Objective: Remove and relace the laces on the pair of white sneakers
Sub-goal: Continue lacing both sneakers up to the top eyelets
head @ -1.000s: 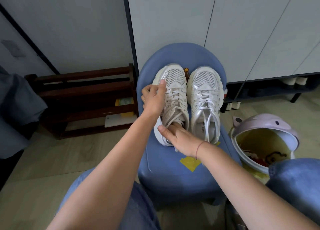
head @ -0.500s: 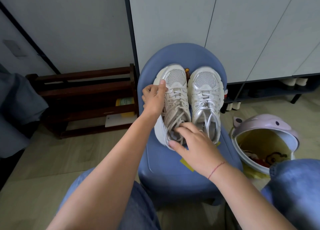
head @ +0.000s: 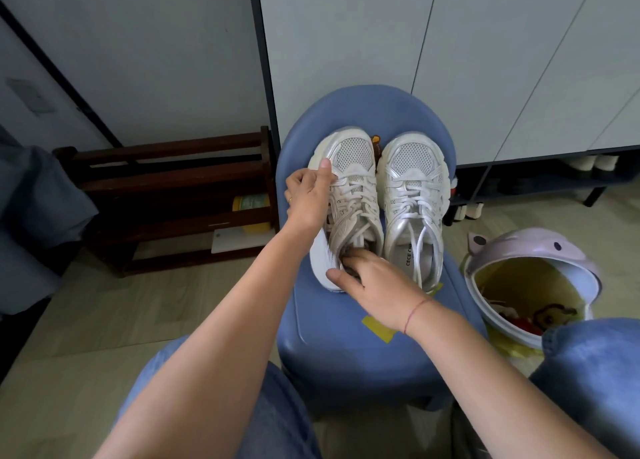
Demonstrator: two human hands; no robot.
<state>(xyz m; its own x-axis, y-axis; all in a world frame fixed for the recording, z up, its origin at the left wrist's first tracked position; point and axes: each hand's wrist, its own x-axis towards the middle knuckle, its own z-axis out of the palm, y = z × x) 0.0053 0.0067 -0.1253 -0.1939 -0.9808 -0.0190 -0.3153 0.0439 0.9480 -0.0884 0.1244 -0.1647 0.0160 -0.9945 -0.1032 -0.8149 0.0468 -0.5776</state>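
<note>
Blue stool (head: 346, 341) carries both sneakers (head: 412, 181) side by side, laced. Left hand (head: 308, 199) grips outer edge of left-side sneaker (head: 355, 168), likely steadying it. Right hand (head: 377, 285) fingers (head: 360, 256) dip into its opening near the laces (head: 355, 197); grasp unclear.

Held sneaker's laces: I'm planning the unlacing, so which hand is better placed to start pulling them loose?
Probably the right hand: its fingers sit at the held sneaker's opening, right by the top laces. The left hand grips the sneaker's side near the toe, steadying it on the blue stool.
</note>
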